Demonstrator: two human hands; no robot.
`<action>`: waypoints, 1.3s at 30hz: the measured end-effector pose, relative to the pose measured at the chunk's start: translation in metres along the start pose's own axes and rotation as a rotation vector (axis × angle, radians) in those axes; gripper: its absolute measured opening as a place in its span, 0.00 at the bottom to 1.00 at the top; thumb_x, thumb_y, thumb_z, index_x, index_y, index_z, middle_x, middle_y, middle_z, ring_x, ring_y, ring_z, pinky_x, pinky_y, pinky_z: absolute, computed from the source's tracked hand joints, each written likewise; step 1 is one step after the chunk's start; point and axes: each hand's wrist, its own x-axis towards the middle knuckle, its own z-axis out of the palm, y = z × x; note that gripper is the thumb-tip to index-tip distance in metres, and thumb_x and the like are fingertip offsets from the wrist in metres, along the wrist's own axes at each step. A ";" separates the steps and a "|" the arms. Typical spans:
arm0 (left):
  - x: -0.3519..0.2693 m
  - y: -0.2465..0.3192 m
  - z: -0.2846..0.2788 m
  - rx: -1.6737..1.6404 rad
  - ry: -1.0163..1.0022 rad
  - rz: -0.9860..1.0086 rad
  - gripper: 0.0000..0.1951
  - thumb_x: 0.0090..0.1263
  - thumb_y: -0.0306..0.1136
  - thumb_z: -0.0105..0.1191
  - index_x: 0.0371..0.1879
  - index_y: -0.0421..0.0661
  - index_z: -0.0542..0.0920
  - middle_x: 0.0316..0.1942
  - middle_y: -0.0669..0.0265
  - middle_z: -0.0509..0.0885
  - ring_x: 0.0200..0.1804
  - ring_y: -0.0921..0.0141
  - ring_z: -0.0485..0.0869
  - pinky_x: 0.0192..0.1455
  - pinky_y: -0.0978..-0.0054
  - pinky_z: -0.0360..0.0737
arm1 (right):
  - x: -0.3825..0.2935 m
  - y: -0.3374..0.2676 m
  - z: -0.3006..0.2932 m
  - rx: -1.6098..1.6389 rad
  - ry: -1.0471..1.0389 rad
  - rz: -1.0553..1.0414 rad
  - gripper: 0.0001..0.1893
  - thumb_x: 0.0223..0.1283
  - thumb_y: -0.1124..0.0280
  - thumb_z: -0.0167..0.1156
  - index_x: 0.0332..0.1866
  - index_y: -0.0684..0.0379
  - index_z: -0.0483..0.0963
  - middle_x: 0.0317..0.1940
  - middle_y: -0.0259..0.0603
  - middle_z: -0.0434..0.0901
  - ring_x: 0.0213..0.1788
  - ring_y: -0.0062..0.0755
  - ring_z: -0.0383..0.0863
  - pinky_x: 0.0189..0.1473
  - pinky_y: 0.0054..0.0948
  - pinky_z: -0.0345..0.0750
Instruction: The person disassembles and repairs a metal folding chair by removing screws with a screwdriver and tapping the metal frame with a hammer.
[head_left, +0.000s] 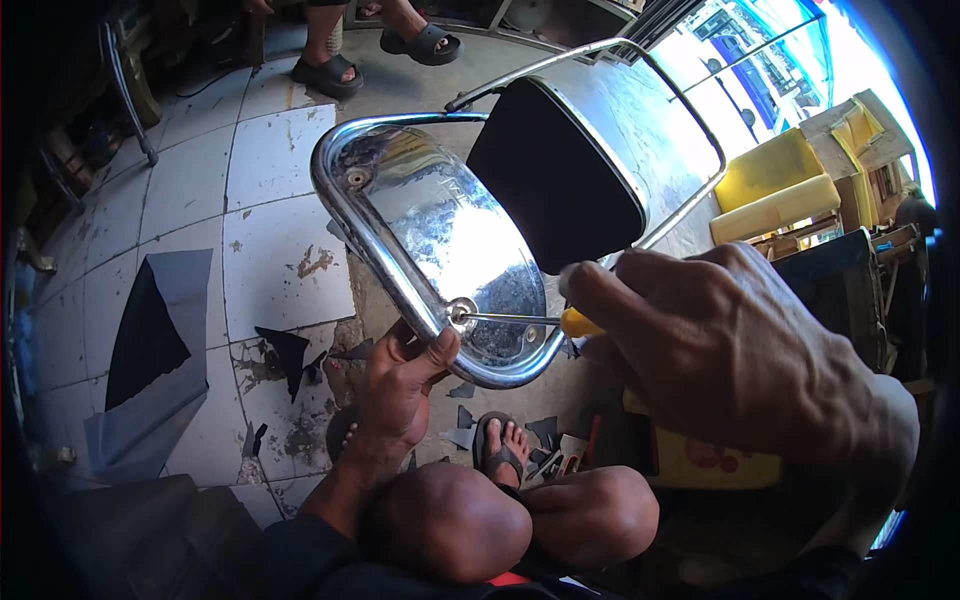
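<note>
A chair with a chromed tubular frame (390, 262) lies tipped over in front of me, the shiny metal shell of its backrest (450, 217) facing up. The black padded seat (559, 172) shows behind it. My left hand (401, 382) grips the lower left corner of the tube, thumb on top. My right hand (705, 337) is closed around the yellow handle of a screwdriver (517, 319). Its tip meets the screw fitting (460, 313) near that corner. Two more fittings show, at the shell's upper left and lower right.
Black and grey sheet offcuts (150, 352) lie on the cracked tiles, with small scraps and tools near my foot. A person's sandalled feet (330, 75) are at the top. Yellow upholstered furniture (776, 187) stands right; a yellow container (712, 461) sits below my right hand.
</note>
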 end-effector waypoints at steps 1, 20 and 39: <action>-0.002 0.005 -0.004 0.009 0.022 0.010 0.12 0.74 0.25 0.63 0.53 0.42 0.82 0.43 0.69 0.87 0.45 0.78 0.84 0.53 0.80 0.82 | 0.007 0.003 0.006 -0.013 0.098 -0.066 0.11 0.52 0.72 0.71 0.37 0.64 0.78 0.25 0.38 0.73 0.22 0.34 0.80 0.20 0.34 0.74; -0.001 0.005 0.002 0.029 0.036 -0.052 0.10 0.75 0.25 0.60 0.52 0.43 0.80 0.44 0.68 0.85 0.47 0.72 0.83 0.58 0.67 0.81 | 0.023 -0.018 -0.025 -0.082 -0.071 0.027 0.12 0.54 0.68 0.72 0.36 0.64 0.79 0.26 0.37 0.75 0.30 0.28 0.79 0.34 0.33 0.77; -0.004 0.009 0.012 -0.057 0.045 -0.101 0.12 0.75 0.24 0.59 0.54 0.43 0.79 0.42 0.68 0.84 0.48 0.70 0.83 0.62 0.66 0.79 | 0.020 -0.007 -0.020 -0.107 0.009 -0.118 0.08 0.57 0.73 0.68 0.31 0.65 0.77 0.27 0.41 0.80 0.21 0.36 0.82 0.24 0.38 0.78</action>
